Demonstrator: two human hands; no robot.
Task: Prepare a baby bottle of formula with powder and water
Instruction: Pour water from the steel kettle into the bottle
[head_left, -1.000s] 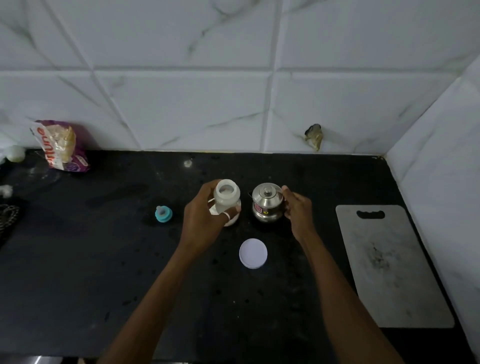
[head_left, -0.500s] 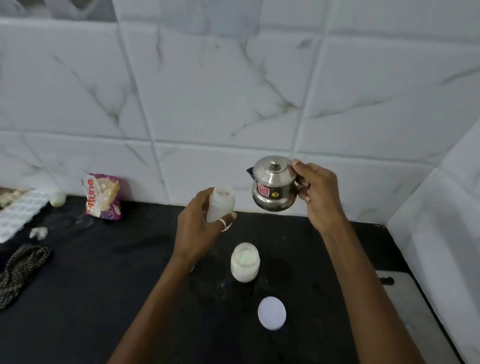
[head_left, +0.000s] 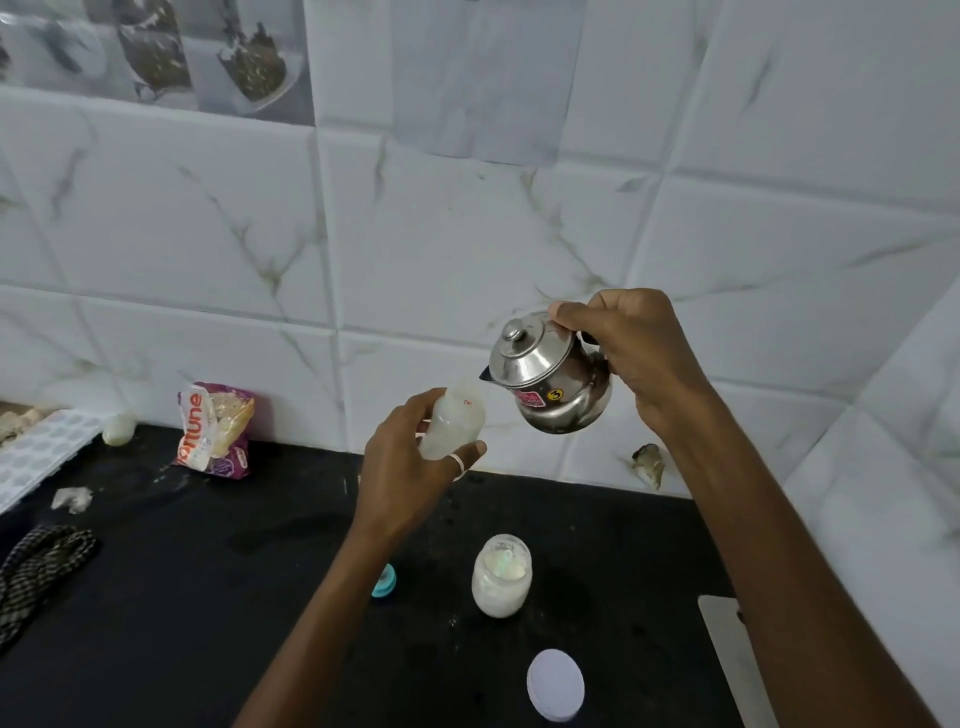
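My left hand holds a translucent baby bottle up in the air, its open mouth tilted toward the right. My right hand grips the handle of a small steel kettle with a lid, tipped left so its spout sits just above the bottle's mouth. An open glass jar of white powder stands on the black counter below. Its white lid lies flat in front of it. A teal bottle cap with nipple lies left of the jar, partly behind my left forearm.
A purple and white food packet leans on the tiled wall at the left. A white moulded tray and a checked cloth lie at the far left. A white cutting board sits at the right edge.
Both hands have lifted the bottle and kettle off the counter. The kettle has tipped left and moved closer to the bottle's mouth. My view has tilted up toward the wall.
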